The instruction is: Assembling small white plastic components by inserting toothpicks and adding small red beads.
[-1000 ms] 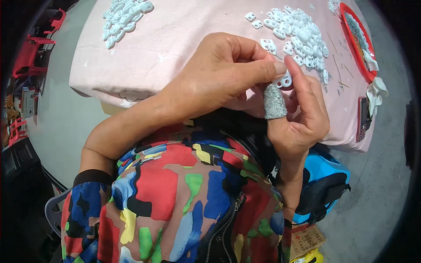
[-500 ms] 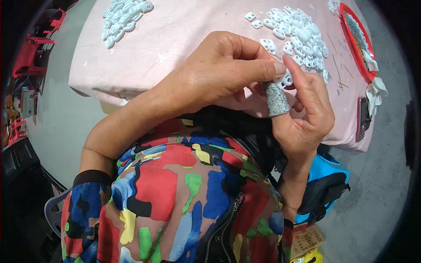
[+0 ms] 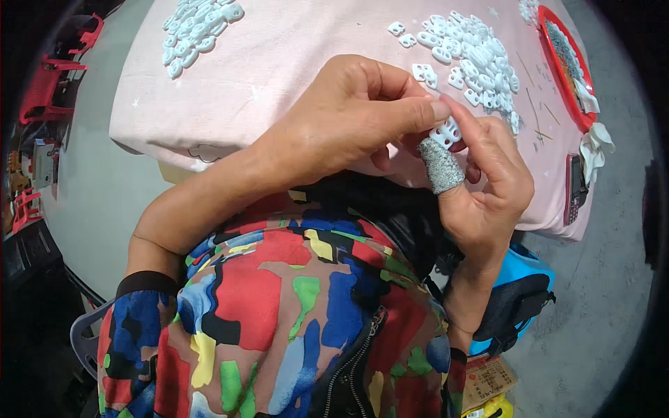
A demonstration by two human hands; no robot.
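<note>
Both hands meet over the near edge of the table, around a small white plastic cord lock (image 3: 446, 132) with holes in it. My right hand (image 3: 491, 164) grips it between the thumb and forefinger; a speckled grey finger sleeve (image 3: 442, 166) covers that thumb. My left hand (image 3: 362, 111) is closed in a pinch, thumb and forefinger pressed at the upper end of the same piece. Whatever lies between the left fingertips is mostly hidden. Just beyond the fingers lie a few loose cord locks (image 3: 424, 74) and a large pile of white cord locks (image 3: 484, 59).
Another pile of white pieces (image 3: 198, 28) lies far left on the pink tablecloth (image 3: 279, 42). At the right are a red tray (image 3: 568, 76) with grey and white parts, thin sticks (image 3: 543, 132), a crumpled white cloth (image 3: 596, 150) and a dark phone (image 3: 575, 188). A blue bag (image 3: 523, 272) stands below.
The cord lock has tilted and shifted slightly left, showing more of its holed face. My right thumb has leaned left, and the right forefinger has bent closer over the piece.
</note>
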